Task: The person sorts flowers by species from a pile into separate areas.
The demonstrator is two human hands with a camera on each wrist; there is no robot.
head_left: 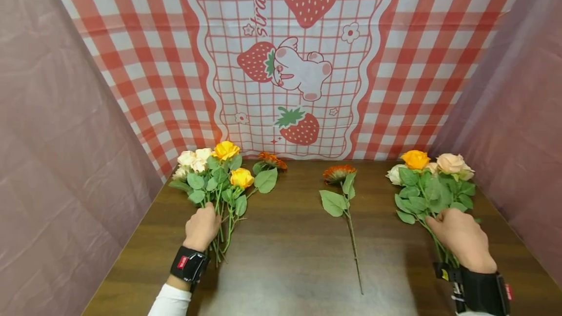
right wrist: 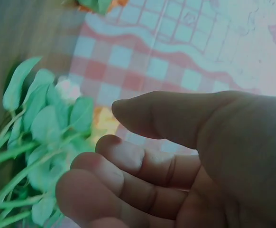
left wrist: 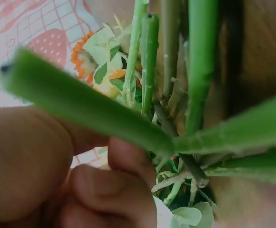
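Observation:
On the left of the table lies a bunch of roses (head_left: 226, 150), cream and yellow, with green leaves. My left hand (head_left: 203, 228) grips at its stems (left wrist: 95, 104) with curled fingers; the exact hold is partly hidden. At the right lies a second bunch, with an orange-yellow rose (head_left: 414, 159), a peach rose (head_left: 450, 163) and a whitish rose (head_left: 395, 174). My right hand (head_left: 461, 235) is over its stems (right wrist: 14, 183). In the right wrist view its fingers are loosely bent, thumb apart, with nothing between them.
A single orange flower (head_left: 339, 173) on a long brown stem lies mid-table. Another orange flower (head_left: 272, 161) lies behind the left bunch. A red-checked strawberry cloth (head_left: 395, 62) hangs at the table's (head_left: 298, 257) back edge; pinkish curtains (head_left: 66, 126) flank both sides.

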